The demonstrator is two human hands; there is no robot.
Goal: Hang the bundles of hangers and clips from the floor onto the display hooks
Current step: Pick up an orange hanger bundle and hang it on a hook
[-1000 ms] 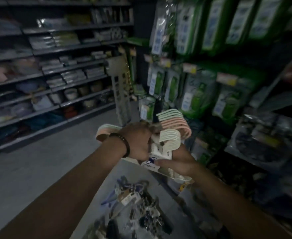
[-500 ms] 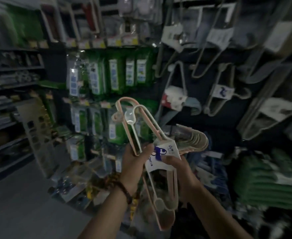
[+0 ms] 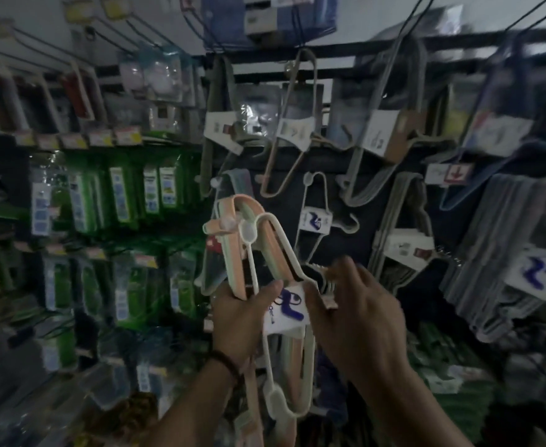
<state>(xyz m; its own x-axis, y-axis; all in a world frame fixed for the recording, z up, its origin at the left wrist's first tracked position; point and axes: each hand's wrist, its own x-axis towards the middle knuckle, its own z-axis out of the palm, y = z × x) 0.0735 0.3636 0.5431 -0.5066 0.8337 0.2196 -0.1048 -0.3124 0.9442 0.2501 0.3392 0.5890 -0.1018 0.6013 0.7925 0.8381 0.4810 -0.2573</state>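
Observation:
I hold a bundle of pastel hangers (image 3: pixel 258 253), pink, green and white, bound by a white paper label with a blue mark (image 3: pixel 286 306). My left hand (image 3: pixel 242 317) grips the bundle at its middle, thumb over the label's left edge. My right hand (image 3: pixel 355 314) holds the bundle's right side at the hook ends, fingers curled around them. The bundle is raised in front of a dark display wall. Its upper end sits just below a hook (image 3: pixel 215 182) that carries a similar bundle (image 3: pixel 236 185).
Several hanger bundles hang on the wall: beige (image 3: pixel 292 130), white (image 3: pixel 315 217), grey (image 3: pixel 404 233) and a thick grey stack (image 3: pixel 516 253) at right. Green packaged goods (image 3: pixel 120 195) fill hooks at left. Long wire hooks (image 3: pixel 113 27) jut out at top left.
My view has tilted up from the floor and aisle to the display wall. Both hands have lifted the bundle up toward the hooks, turning it upright.

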